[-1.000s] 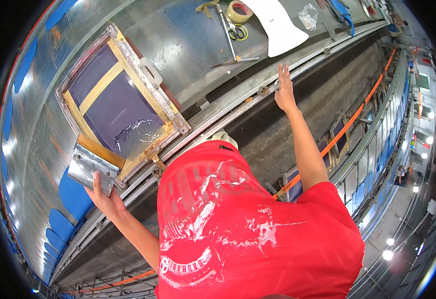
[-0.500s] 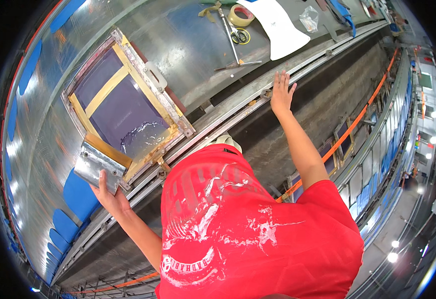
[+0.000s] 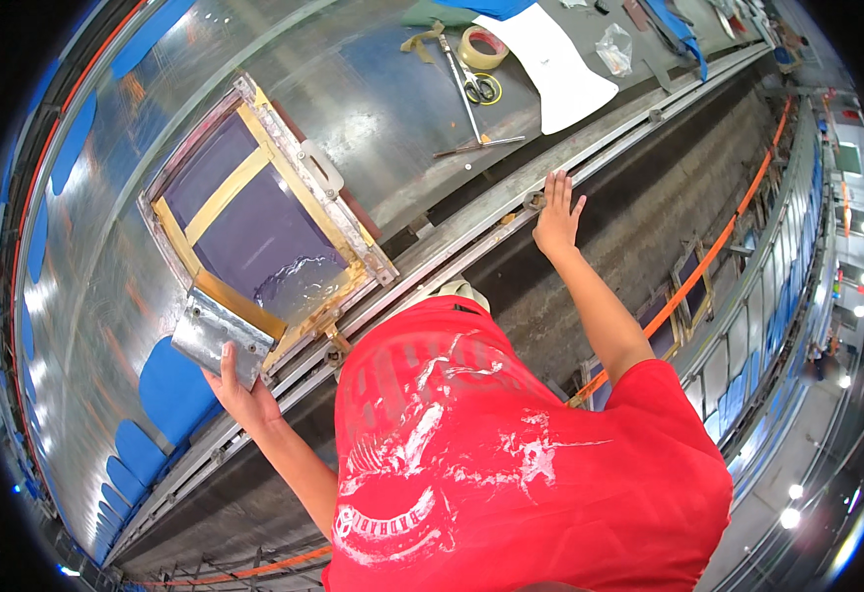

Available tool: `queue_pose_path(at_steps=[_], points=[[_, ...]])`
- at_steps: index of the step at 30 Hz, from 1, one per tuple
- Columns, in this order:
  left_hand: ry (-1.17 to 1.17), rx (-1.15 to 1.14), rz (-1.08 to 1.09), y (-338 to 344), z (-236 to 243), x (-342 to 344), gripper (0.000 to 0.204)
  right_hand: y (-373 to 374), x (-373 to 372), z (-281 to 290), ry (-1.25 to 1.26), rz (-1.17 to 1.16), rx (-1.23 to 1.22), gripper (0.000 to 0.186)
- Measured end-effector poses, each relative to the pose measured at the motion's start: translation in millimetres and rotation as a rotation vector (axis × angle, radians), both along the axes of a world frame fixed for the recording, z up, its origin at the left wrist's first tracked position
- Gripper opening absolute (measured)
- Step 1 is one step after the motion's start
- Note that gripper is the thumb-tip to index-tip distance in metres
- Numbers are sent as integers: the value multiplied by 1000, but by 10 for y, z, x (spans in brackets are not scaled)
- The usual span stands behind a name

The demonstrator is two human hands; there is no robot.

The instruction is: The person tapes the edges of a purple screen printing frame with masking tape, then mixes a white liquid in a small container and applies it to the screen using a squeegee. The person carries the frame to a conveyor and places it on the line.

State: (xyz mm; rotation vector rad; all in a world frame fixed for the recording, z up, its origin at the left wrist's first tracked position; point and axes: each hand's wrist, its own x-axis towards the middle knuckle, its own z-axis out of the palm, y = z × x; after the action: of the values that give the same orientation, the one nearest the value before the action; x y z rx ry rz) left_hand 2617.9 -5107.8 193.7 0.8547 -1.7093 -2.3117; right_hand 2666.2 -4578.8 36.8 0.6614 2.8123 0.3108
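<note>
My left hand (image 3: 244, 397) grips a squeegee (image 3: 217, 333) with a metal holder and an amber blade. The squeegee lies across the near-left end of a screen printing frame (image 3: 375, 264), its blade over the frame's edge. Purple mesh (image 3: 259, 222) fills the frame, crossed and bordered by tan tape. A glossy, wet-looking puddle (image 3: 303, 281) spreads on the mesh's near right part. My right hand (image 3: 557, 219), fingers stretched out and holding nothing, is at the metal rail (image 3: 491, 229) along the table's edge, beside a small clamp-like fitting.
On the table (image 3: 382, 109) beyond the frame lie a tape roll (image 3: 482, 48), scissors (image 3: 478, 89), a thin rod (image 3: 463, 94), a white sheet (image 3: 555, 79) and a clear plastic bag (image 3: 614, 49). Blue oval pieces (image 3: 173, 390) line the left. An orange hose-like line (image 3: 723, 247) runs at right.
The whole view has shifted slightly, so things sit a little lower and to the right. Both hands keep the same pose, and the squeegee stays at the frame's near-left end.
</note>
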Motion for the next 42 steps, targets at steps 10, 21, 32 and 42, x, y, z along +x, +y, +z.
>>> queue_pose_path(at_steps=[10,21,32,42], points=[[1,-5,-53,72,113,-96,64,193,-204,110,24,66,-6,94],[73,-2,-47,84,180,-109,52,252,-427,564,-93,172,-359,109],[1,-5,-5,-1,23,7,56,-139,-534,529,339,318,-888,107],[2,-153,271,-1390,-725,-73,38,-574,-279,575,317,203,-1115,45]])
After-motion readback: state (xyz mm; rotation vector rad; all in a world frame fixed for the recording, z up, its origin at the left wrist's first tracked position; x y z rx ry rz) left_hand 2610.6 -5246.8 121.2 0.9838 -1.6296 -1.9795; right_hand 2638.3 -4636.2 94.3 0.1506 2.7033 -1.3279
